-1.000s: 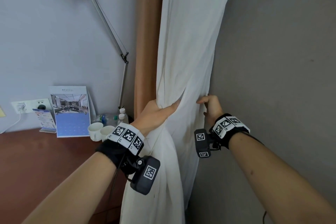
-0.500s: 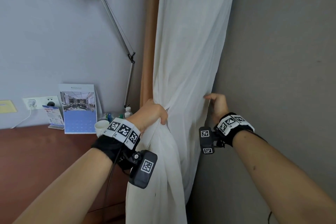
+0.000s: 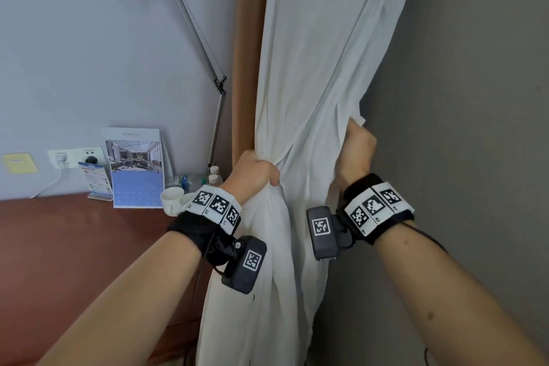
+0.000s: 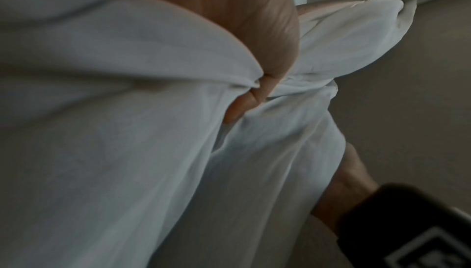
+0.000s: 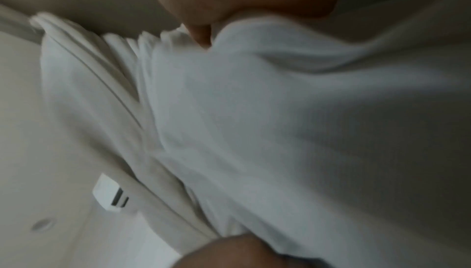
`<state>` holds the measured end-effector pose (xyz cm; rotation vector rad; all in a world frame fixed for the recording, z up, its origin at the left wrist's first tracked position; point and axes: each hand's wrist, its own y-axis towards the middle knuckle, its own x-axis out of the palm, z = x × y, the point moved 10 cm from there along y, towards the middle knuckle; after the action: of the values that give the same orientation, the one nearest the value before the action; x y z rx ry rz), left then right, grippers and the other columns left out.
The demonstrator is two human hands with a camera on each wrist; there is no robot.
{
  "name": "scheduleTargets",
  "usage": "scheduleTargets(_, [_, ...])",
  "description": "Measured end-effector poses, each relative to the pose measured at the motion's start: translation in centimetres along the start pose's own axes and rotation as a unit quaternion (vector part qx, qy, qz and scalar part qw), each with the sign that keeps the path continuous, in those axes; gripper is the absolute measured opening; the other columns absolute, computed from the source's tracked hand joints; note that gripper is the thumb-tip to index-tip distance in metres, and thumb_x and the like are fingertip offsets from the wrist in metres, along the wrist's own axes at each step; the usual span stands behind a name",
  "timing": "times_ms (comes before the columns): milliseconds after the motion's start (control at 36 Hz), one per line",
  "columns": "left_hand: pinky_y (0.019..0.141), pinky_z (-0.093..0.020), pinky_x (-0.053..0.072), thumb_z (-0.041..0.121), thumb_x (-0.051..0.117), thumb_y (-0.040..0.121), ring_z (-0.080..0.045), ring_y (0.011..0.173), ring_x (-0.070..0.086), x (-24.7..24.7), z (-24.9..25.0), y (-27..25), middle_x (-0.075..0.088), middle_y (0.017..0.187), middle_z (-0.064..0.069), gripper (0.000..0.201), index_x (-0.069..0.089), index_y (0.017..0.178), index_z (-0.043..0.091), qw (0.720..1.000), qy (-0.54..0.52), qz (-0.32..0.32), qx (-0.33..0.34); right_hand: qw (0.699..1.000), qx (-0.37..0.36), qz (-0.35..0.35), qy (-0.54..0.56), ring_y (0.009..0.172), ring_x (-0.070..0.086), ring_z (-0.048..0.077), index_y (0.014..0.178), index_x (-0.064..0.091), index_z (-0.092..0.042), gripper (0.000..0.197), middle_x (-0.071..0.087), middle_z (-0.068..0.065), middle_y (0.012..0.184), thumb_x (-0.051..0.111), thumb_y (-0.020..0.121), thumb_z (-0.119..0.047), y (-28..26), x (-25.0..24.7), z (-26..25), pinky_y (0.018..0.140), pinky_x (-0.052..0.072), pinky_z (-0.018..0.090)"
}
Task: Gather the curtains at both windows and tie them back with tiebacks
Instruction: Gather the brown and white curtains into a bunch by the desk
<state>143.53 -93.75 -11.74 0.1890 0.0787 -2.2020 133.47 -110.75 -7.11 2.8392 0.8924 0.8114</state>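
White curtain (image 3: 315, 74) hanging top to bottom, long axis vertical, between brown panel (image 3: 248, 53) and grey wall (image 3: 475, 98), beside desk's (image 3: 74, 246) right edge. Left hand (image 3: 252, 175) fisted around bunched folds at mid-height; right hand (image 3: 355, 148) clenched on curtain's right edge, slightly higher. White cup (image 3: 171, 199) near desk's back right corner, calendar (image 3: 135, 166) propped at back edge.

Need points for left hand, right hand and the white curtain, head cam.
left hand (image 3: 255, 171), head view, on the knuckles gripping the gathered fabric.
right hand (image 3: 358, 147), head view, on the back of the hand holding the curtain's edge.
white curtain (image 3: 320, 62), head view, on the hanging folds above both hands.
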Motion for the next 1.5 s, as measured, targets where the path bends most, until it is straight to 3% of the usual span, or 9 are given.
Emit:
scheduleTargets(111, [0.07, -0.031, 0.041, 0.0, 0.059, 0.045, -0.022, 0.07, 0.051, 0.5, -0.2, 0.7, 0.05, 0.07, -0.007, 0.02, 0.053, 0.063, 0.005, 1.0, -0.02, 0.02, 0.014, 0.997, -0.077, 0.019, -0.014, 0.051, 0.05, 0.0, 0.058, 0.059, -0.017, 0.038, 0.056, -0.015, 0.054, 0.052, 0.088, 0.006, -1.0, -1.4, -3.0, 0.057, 0.043, 0.016])
scheduleTargets(194, [0.058, -0.021, 0.041, -0.016, 0.058, 0.066, -0.018, 0.063, 0.05, 1.7, -0.4, 1.3, 0.051, 0.066, -0.004, 0.024, 0.052, 0.058, 0.005, 0.998, -0.039, 0.02, 0.036, 0.993, -0.114, 0.017, -0.032, 0.082, 0.061, 0.002, 0.096, 0.065, -0.01, 0.012, 0.065, -0.006, 0.088, 0.053, 0.099, -0.012, -2.3, -1.2, -3.2, 0.085, 0.047, 0.018])
scheduleTargets(361, [0.081, -0.024, 0.055, -0.012, 0.06, 0.081, -0.015, 0.096, 0.067, 6.3, -1.1, 1.3, 0.071, 0.103, -0.005, 0.037, 0.066, 0.106, 0.014, 0.992, -0.068, -0.015, 0.108, 0.989, 0.026, -0.114, -0.095, 0.124, 0.054, 0.007, 0.147, 0.031, -0.021, 0.094, 0.056, -0.01, 0.135, 0.061, 0.075, -0.073, -3.7, 1.1, 2.0, 0.109, 0.04, 0.033])
scheduleTargets(500, [0.084, -0.009, 0.046, -0.008, 0.057, 0.084, -0.011, 0.116, 0.059, 10.1, -2.8, 0.5, 0.064, 0.112, 0.008, 0.049, 0.058, 0.124, 0.019, 0.987, -0.036, -0.072, 0.136, 0.95, 0.022, -0.12, -0.289, 0.117, 0.058, 0.015, 0.143, 0.027, -0.016, 0.108, 0.057, 0.0, 0.129, 0.087, 0.058, -0.047, -3.8, 0.1, 3.3, 0.104, 0.047, 0.036])
scheduleTargets(583, [0.096, -0.031, 0.051, -0.002, 0.063, 0.071, -0.018, 0.113, 0.062, 10.9, -4.7, 0.4, 0.067, 0.114, 0.002, 0.055, 0.059, 0.122, 0.017, 0.99, 0.006, -0.086, 0.11, 0.953, 0.046, -0.101, -0.282, 0.093, 0.069, 0.017, 0.106, 0.07, -0.007, 0.041, 0.074, 0.005, 0.099, 0.085, 0.071, -0.023, -2.9, -1.7, 5.2, 0.091, 0.056, 0.037])
scheduleTargets(667, [0.097, -0.042, 0.051, 0.021, 0.073, 0.058, -0.016, 0.109, 0.064, 11.6, -6.5, 0.1, 0.069, 0.113, 0.004, 0.063, 0.059, 0.12, 0.024, 0.988, 0.061, -0.122, 0.076, 0.958, 0.041, -0.08, -0.274, 0.078, 0.067, 0.016, 0.088, 0.073, -0.004, 0.012, 0.072, 0.006, 0.082, 0.076, 0.079, -0.011, -2.3, -3.3, 5.9, 0.08, 0.056, 0.032])
scheduleTargets(1028, [0.066, -0.007, 0.044, 0.024, 0.078, 0.081, -0.005, 0.078, 0.061, 2.5, -5.8, 1.8, 0.064, 0.081, 0.008, 0.026, 0.064, 0.099, 0.012, 0.984, 0.137, 0.079, 0.08, 0.944, 0.004, 0.072, -0.322, 0.095, 0.07, 0.027, 0.098, 0.072, 0.001, 0.035, 0.074, 0.013, 0.098, 0.072, 0.075, -0.025, 2.4, -10.0, 6.1, 0.089, 0.057, 0.04])
scheduleTargets(1250, [0.086, -0.026, 0.052, 0.046, 0.083, 0.069, -0.01, 0.094, 0.062, 3.7, -2.9, 2.0, 0.062, 0.106, 0.004, 0.064, 0.054, 0.118, 0.017, 0.98, 0.137, 0.104, 0.101, 0.95, -0.001, 0.051, -0.307, 0.092, 0.069, 0.026, 0.098, 0.07, -0.001, 0.027, 0.069, 0.007, 0.09, 0.068, 0.081, -0.021, 2.4, -8.7, 7.4, 0.082, 0.056, 0.035])
scheduleTargets(1500, [0.081, -0.016, 0.045, 0.012, 0.056, 0.096, -0.015, 0.091, 0.065, 4.2, -1.9, 3.1, 0.071, 0.094, 0.001, 0.014, 0.069, 0.101, 0.016, 0.975, 0.098, 0.142, 0.141, 0.956, 0.008, 0.031, -0.29, 0.087, 0.067, 0.021, 0.098, 0.07, 0.0, 0.02, 0.068, 0.004, 0.087, 0.069, 0.086, -0.017, 2.4, -9.4, 7.3, 0.077, 0.052, 0.027])
